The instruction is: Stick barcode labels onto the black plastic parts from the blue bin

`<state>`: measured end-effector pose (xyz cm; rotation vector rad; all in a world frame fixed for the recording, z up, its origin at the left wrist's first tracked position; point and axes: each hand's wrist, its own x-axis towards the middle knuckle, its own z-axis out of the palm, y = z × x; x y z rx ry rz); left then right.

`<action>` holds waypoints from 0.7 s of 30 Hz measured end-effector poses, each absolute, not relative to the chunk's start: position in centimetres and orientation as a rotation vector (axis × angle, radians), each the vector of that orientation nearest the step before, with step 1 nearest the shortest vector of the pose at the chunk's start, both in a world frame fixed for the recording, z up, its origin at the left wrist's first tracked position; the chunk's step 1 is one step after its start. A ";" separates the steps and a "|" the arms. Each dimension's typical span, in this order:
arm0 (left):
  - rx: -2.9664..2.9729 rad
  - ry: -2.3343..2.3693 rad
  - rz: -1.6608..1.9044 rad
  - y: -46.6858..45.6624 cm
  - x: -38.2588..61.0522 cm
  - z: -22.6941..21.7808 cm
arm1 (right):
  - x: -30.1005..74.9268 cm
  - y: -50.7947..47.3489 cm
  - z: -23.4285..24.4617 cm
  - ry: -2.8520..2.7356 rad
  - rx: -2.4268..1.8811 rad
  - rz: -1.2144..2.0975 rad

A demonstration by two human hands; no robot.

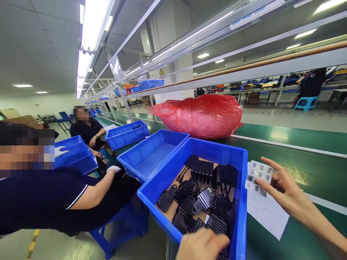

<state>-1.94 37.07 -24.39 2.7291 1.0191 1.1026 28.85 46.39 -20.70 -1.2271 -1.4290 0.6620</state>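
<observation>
At 3 o'clock of the blue bin our right hand pinches a small label sheet w/ thumb and fingers, long axis running 11 to 5 o'clock. Print on it is too small to read. Our left hand sits at 6 o'clock, cut off by the frame edge; can't tell its grip. Black plastic parts fill the bin.

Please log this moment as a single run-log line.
right hand: holds label sheet | left hand: over blue bin of black combs | red bag: on belt
</observation>
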 end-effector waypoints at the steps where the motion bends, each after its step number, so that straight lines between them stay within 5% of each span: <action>1: 2.671 1.083 0.950 38.5 -2.5 -22.7 | 28.4 47.6 -20.4 -1.475 -1.204 0.645; 4: 2.399 1.554 0.195 44.9 -3.8 -18.3 | 26.5 52.3 -20.1 -1.576 -1.150 0.663; 11: 1.965 1.934 -0.313 62.2 -3.0 -20.3 | 23.6 59.5 -22.3 -1.651 -1.197 0.626; 21: 1.642 2.082 -0.037 67.6 -1.9 -25.6 | 24.7 60.4 -24.6 -1.533 -1.137 0.716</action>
